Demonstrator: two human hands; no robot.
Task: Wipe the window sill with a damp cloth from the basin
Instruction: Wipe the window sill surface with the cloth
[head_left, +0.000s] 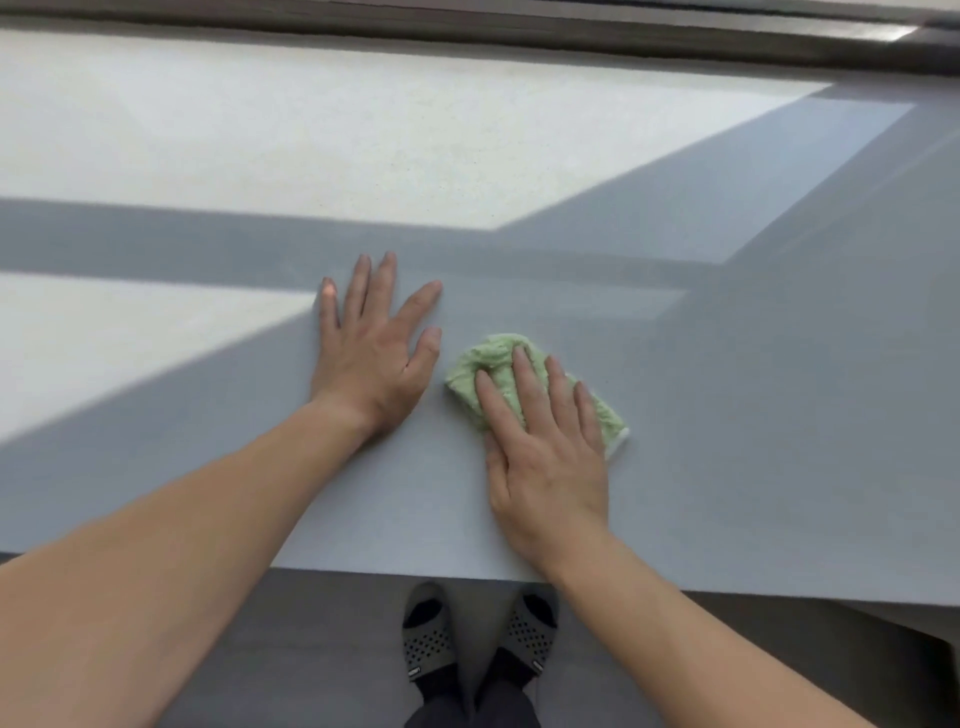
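On window sill (727, 415), green cloth (483, 361), long axis diagonal to sill's front edge; right hand (545, 467) flat, pressing it; left hand (371, 358) splayed flat beside it.

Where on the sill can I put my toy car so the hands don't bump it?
The window sill is bare right of the green cloth, left of the left hand, and along the back by the window frame. It is crowded only in the middle, where the right hand presses the cloth beside the left.
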